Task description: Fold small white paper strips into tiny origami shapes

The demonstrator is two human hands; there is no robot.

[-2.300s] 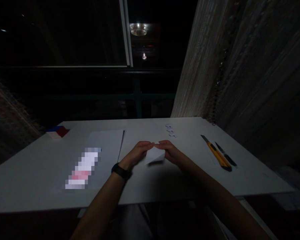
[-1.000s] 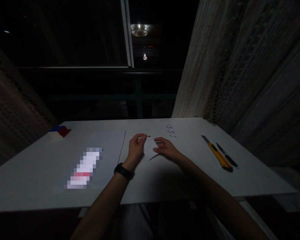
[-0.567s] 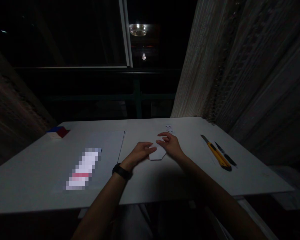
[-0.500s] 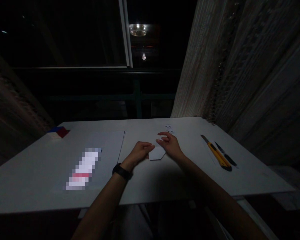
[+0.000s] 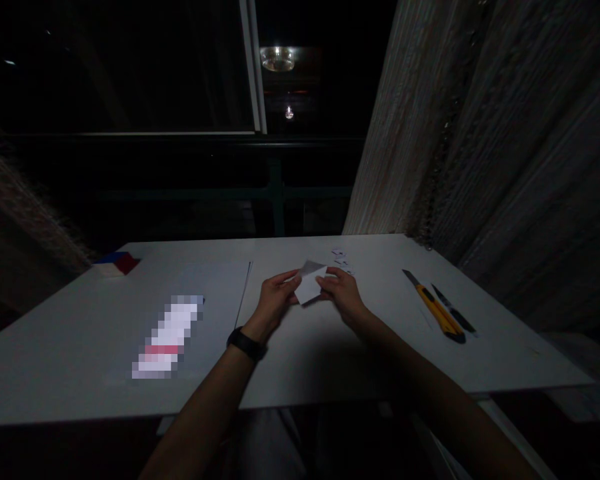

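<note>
A small folded piece of white paper (image 5: pixel 310 285) is held up between both hands over the white table. My left hand (image 5: pixel 276 298), with a black band on its wrist, pinches the paper's left edge between thumb and fingers. On the opposite edge my right hand (image 5: pixel 344 293) grips it, thumb on the near face and fingers behind. A greyish flap stands up at the paper's top. Just beyond the right hand lie small paper pieces (image 5: pixel 341 261) with dark marks.
On the table (image 5: pixel 380 373) at right are a yellow utility knife (image 5: pixel 440 313) and a dark slim knife (image 5: pixel 453 309). At left, a lit, pixelated phone-like rectangle (image 5: pixel 167 337) rests on white sheets (image 5: pixel 225 293). A blue, red and white block (image 5: pixel 116 264) sits far left.
The paper has been lifted and tilted, and its upper flap now shows. My right hand's fingers have closed onto its right edge; the left hand has shifted slightly up.
</note>
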